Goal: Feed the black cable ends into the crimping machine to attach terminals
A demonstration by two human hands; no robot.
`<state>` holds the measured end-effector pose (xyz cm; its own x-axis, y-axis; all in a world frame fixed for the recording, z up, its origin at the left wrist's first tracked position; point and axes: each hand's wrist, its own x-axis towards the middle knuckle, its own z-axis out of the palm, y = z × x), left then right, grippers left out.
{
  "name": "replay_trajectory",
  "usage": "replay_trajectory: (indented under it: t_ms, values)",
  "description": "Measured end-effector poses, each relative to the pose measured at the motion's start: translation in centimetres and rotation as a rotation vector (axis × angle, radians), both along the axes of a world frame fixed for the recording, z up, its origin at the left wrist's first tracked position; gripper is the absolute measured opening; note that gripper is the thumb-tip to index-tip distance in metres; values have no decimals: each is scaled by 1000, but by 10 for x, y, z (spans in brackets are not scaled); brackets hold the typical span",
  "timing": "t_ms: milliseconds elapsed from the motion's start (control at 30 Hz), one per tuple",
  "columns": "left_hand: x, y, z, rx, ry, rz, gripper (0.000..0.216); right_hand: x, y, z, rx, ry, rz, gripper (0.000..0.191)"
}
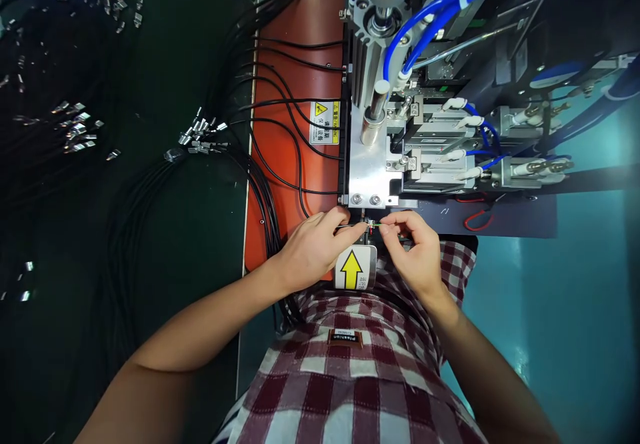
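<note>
My left hand (315, 247) is closed in a pinch on a thin wire (353, 227) that it holds level at the mouth of the press machine (373, 171). My right hand (415, 251) pinches the other side of the same wire, at a small green and metal terminal (374, 225). Both hands meet just above a plate with a yellow arrow (354, 269). The wire tip sits under the machine's steel block, partly hidden by my fingers.
An orange-red cover (295, 144) with a yellow warning label (324, 122) lies left of the machine. Black cables (260, 184) with metal terminals (200, 137) fan across it onto the dark mat. Loose metal terminals (77, 131) lie far left. Blue air hoses (435, 11) run above.
</note>
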<state>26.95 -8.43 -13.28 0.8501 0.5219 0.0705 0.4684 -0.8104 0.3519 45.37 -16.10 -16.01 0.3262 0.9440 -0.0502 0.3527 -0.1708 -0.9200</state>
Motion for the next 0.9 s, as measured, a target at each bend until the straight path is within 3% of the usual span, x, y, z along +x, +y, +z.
replay_trajectory:
  t_ms: [367,900]
  values:
    - [0,-1,0,-14,36,10,33,5,-2,-6,313,-636,155,6]
    - [2,-1,3,-23,86,28,32,-3,1,-8,170,-330,103,7]
